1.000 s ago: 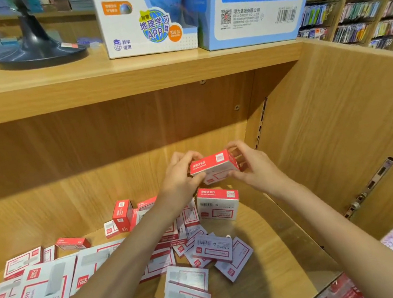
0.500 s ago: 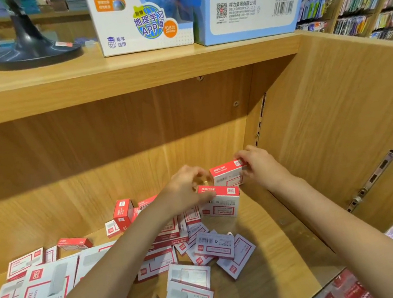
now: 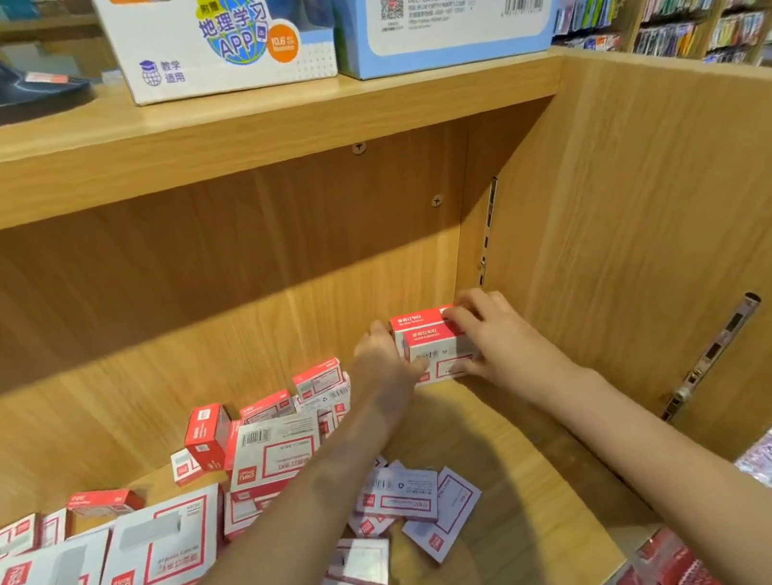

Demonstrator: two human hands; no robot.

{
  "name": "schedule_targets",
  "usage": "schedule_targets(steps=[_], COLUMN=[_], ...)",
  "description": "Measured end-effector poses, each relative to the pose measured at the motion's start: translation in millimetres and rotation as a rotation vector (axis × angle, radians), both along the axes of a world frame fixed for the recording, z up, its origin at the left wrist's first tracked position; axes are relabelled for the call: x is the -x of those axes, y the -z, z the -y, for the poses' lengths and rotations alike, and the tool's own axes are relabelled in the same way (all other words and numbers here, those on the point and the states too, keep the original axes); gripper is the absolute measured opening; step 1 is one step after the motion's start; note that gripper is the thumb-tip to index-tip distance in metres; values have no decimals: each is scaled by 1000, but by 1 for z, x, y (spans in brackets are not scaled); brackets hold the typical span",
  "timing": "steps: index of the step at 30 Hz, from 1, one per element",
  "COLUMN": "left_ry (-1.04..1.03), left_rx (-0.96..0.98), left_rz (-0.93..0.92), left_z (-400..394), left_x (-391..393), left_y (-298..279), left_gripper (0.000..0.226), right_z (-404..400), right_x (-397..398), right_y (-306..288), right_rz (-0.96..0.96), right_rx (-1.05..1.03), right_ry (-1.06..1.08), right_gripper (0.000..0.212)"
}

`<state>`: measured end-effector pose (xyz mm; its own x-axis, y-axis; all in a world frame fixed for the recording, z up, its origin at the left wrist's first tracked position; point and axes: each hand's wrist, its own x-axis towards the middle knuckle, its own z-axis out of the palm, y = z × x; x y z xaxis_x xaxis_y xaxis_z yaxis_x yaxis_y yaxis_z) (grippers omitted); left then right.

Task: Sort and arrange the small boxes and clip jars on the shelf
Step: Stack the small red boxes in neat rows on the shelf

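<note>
Both hands have carried the raised box down and back since a second ago, and it now sits with a second one in the far right corner of the shelf (image 3: 527, 462).

Nearest you, loose boxes (image 3: 162, 555) lie flat and jumbled across the left and middle of the board, labels facing every way. Beyond them, a few small ones (image 3: 207, 437) stand on end against the back wall.

Farther in, your left hand (image 3: 380, 364) presses against the left end of the pair (image 3: 432, 343), fingers mostly hidden behind the boxes, so you cannot tell how they lie. Your right hand (image 3: 492, 336) covers the right end, fingers bent over the top edge and down the front, pinching the pair between the two hands.

The pair sits between your palms, equally near each. The long axis of each box runs left to right, parallel to the back wall; red tops face up, printed fronts face you. One stands just behind the other, touching.

Judging from this, the next move is a squeeze and push back and right until the pair meets the side panel (image 3: 666, 222); a gap still seems to remain there.
</note>
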<state>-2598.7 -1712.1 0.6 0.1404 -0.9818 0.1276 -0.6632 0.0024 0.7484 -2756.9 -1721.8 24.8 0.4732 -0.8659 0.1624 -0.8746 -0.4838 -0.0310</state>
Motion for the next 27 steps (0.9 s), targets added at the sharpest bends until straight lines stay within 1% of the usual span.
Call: schedule_targets(steps=[1,2,4,8,11,12,14,16,19,20,22,24,26,27], left_ry=[-3,-11,-29,-38,35,75,126,126,147,150,153,166,208,240], left_rx=[0,5,21,59,21,7,31,119,212,196,116,47,7,-19], left_rz=[-37,-77,-108,-105,-158,-149,-73,15,126,173,251,294,370,406], left_z=[2,4,6,8,5,2,-9,-22,-44,-52,-71,-89,-104,-110], left_x=[3,6,13,20,10,5,-6,-23,-56,-70,-96,-120,-139,-145], left_y=[2,3,7,12,10,8,1,-7,-18,-20,-22,-22,-21,-21], left_gripper=[44,40,33,28,37,40,39,34,25,22,19,22,34,41], right_z=[1,3,7,14,13,11,4,-5,-23,-28,-37,-42,-49,-53], right_x=[-2,-4,-10,-18,-20,-21,-22,-24,-30,-34,-45,-62,-82,-93], right_y=[4,6,9,8,9,9,8,5,5,6,5,0,-7,-7], right_rz=[-84,-119,-120,-126,-125,-109,-53,62,268,315,361,406,413,359], right_rx=[118,219,327,358,330,317,291,225,2,-48,-86,-124,-284,-363], right_ry=[11,25,49,97,103,105,113,93,4,-21,-54,-104,-212,-279], right_gripper=[57,52,44,39,44,46,49,49,32,27,24,30,44,54])
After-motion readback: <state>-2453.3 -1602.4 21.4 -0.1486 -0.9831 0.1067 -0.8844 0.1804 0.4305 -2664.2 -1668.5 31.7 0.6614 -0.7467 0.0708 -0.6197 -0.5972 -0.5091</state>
